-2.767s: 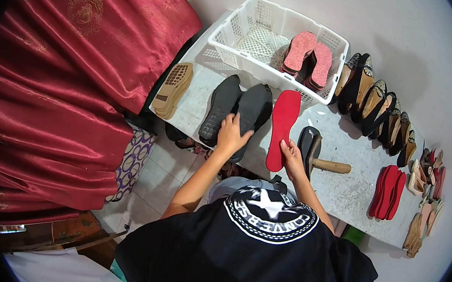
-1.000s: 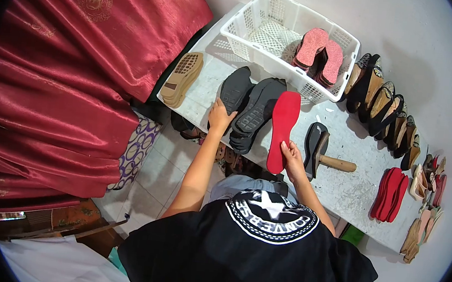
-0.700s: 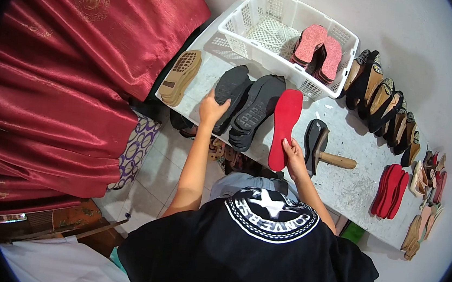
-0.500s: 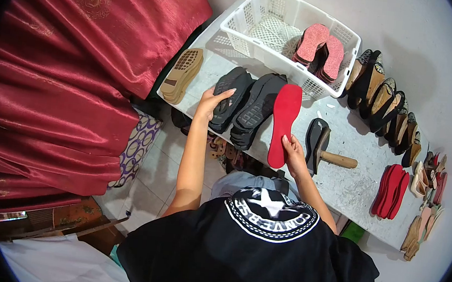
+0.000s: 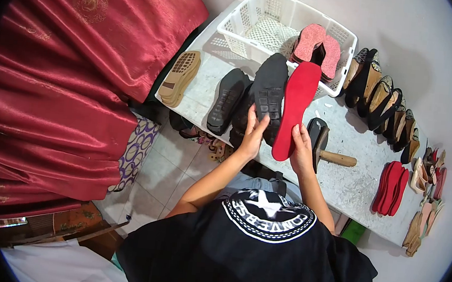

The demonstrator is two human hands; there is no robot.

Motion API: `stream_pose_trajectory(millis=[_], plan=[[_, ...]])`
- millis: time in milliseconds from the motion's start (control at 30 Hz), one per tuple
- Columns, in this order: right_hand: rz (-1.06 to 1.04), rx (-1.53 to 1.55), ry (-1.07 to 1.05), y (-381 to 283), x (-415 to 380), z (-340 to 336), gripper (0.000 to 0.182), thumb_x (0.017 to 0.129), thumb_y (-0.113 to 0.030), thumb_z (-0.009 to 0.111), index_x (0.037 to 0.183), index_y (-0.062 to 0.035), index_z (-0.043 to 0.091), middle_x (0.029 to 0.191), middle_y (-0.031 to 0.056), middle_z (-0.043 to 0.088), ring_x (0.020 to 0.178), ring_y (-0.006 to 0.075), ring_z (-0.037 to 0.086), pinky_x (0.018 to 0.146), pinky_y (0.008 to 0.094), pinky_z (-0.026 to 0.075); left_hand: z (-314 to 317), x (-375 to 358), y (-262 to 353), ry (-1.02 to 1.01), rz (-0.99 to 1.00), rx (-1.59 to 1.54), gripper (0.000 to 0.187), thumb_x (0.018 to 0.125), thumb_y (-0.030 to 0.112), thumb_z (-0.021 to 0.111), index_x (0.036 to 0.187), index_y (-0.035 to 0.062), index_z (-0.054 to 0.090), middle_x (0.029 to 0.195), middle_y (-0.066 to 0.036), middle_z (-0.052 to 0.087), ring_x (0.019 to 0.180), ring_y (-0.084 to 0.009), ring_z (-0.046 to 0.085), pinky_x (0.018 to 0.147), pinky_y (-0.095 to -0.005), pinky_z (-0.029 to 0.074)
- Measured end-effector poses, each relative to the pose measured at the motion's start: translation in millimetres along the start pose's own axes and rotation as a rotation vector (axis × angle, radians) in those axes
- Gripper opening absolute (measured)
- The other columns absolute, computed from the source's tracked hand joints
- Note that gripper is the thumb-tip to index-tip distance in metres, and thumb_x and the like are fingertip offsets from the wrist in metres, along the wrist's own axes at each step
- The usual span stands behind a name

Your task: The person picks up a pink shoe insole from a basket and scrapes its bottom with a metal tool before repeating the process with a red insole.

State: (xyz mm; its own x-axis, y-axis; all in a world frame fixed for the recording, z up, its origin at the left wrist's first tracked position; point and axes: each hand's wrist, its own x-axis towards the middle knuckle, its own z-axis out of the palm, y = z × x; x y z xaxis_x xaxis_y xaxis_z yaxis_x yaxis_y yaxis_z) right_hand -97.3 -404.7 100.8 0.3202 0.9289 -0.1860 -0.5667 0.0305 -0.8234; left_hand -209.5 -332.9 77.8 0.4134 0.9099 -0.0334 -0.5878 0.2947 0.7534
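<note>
My left hand (image 5: 254,132) grips the near end of a black shoe sole (image 5: 270,80), its blocky tread facing up. Pinched at its heel end by my right hand (image 5: 302,149) is a red insole (image 5: 301,91), held beside the black sole and partly overlapping it. More black soles (image 5: 226,100) lie stacked on the table to the left. Right of my right hand, a wooden-handled hammer (image 5: 338,159) rests at a single black sole (image 5: 315,129).
A white plastic basket (image 5: 240,49) at the back holds pink speckled insoles (image 5: 309,40). Tan soles (image 5: 180,77) are at the left end of the table. Red insoles (image 5: 391,188) lie to the right, with finished shoes (image 5: 384,104) lined along the wall.
My left hand has moved right and lifted a black sole from the stacks. The red insole in my right hand has shifted slightly right and tilted, coming next to that sole.
</note>
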Motion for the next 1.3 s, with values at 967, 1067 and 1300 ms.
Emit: stream_pose_trajectory(millis=[967,1067,1300], plan=[[-0.114,-0.364,-0.03,-34.7,-35.5,-14.1,0.028,0.093,-0.017,0.04,0.113,0.0017,0.045,0.1,0.0049,0.053,0.093,0.0084,0.048,0.084,0.0218,0.037,27.4,11.0,-6.5,-0.286,-0.34,-0.359,0.061,0.088,0.053,0.031,0.123,0.0037,0.042,0.118,-0.012,0.05,0.107,-0.0237,0.05,0.093,-0.0366,0.039],[-0.148,-0.433,-0.015,-29.7,-37.1,-16.6,0.029,0.093,-0.016,0.04,0.115,0.0017,0.044,0.104,0.0065,0.052,0.091,0.0082,0.049,0.082,0.0221,0.038,26.0,1.4,-7.8,-0.407,-0.322,-0.323,0.055,0.091,0.046,0.031,0.124,0.0038,0.039,0.119,-0.01,0.05,0.108,-0.0217,0.049,0.094,-0.035,0.037],[-0.181,-0.377,0.012,-43.4,-50.5,-0.5,0.035,0.091,-0.011,0.042,0.124,-0.0012,0.036,0.11,0.0076,0.049,0.096,0.0096,0.049,0.084,0.0224,0.038,28.6,-15.4,-9.2,-0.278,-0.274,-0.207,0.052,0.092,0.043,0.028,0.126,0.0044,0.036,0.122,-0.011,0.047,0.11,-0.0216,0.047,0.095,-0.036,0.036]])
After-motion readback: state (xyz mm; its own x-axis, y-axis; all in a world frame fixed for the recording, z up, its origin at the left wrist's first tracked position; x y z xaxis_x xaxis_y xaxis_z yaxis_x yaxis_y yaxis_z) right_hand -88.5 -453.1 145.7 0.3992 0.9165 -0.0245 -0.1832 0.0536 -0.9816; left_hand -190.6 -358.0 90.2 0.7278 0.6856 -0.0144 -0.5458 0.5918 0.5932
